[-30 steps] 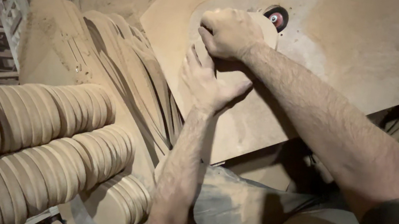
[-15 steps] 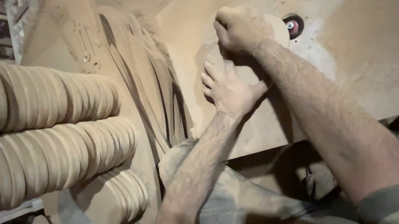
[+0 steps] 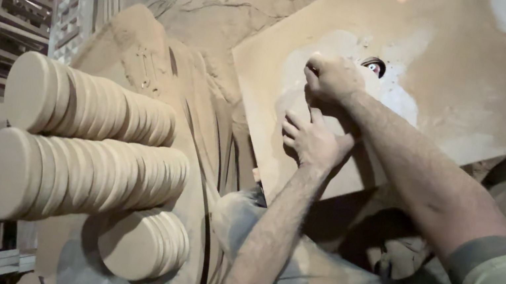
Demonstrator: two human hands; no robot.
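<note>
While right hand [image 3: 333, 77] grips a wooden disc [image 3: 329, 56] on the dusty board [image 3: 477, 75], left hand [image 3: 313, 141] half-open beneath, disc stacks [image 3: 85, 144] crowding left.

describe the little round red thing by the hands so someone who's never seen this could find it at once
Start at the big pale dusty board that tilts across the upper right. The right hand is a fist against it, above the left hand. Just right of that fist sits the small round part, dark-rimmed with red inside, the only coloured spot on the board.

Left hand [image 3: 312, 139], right hand [image 3: 332, 79] press board [image 3: 476, 82]; disc stacks [image 3: 85, 144] beside.
</note>
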